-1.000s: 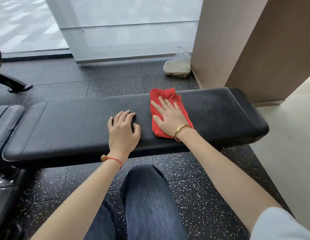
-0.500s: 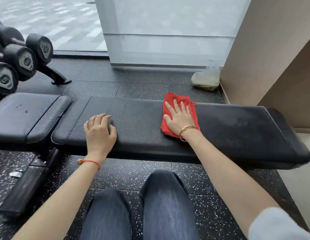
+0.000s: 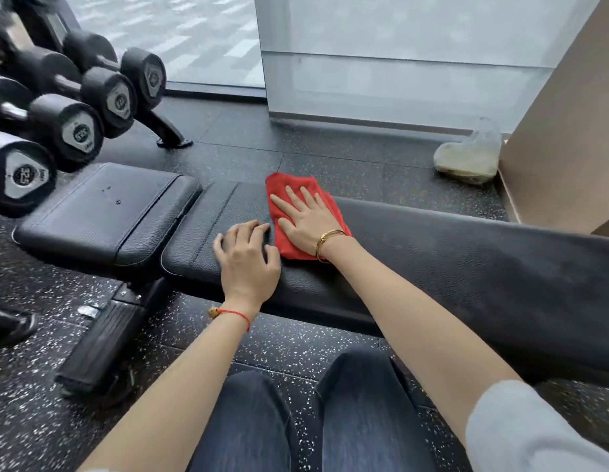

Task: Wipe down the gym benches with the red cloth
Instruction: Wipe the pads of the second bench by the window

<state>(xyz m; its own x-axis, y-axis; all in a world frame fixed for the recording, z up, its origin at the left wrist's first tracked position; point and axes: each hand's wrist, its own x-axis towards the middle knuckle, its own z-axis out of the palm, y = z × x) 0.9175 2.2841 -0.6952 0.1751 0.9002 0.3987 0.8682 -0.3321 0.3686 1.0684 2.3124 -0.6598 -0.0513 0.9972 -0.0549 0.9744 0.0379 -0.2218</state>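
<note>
I saw the right hand [image 3: 305,216] spread flat, pressing the cloth [image 3: 298,212] on the bench [image 3: 466,253] near its left end; the left hand [image 3: 247,258] rested beside it, fingers loosely curled.

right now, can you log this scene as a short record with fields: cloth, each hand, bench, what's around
cloth: red cloth, flat on the long black padded bench, near its left end
right hand: right hand, fingers straight and spread, presses on the cloth
left hand: left hand, fingers curled, rests on the pad beside the cloth
seat pad: separate black padded seat, left of the long pad
around: black dumbbells on a rack at left; clear plastic bag on the floor by the wall
</note>
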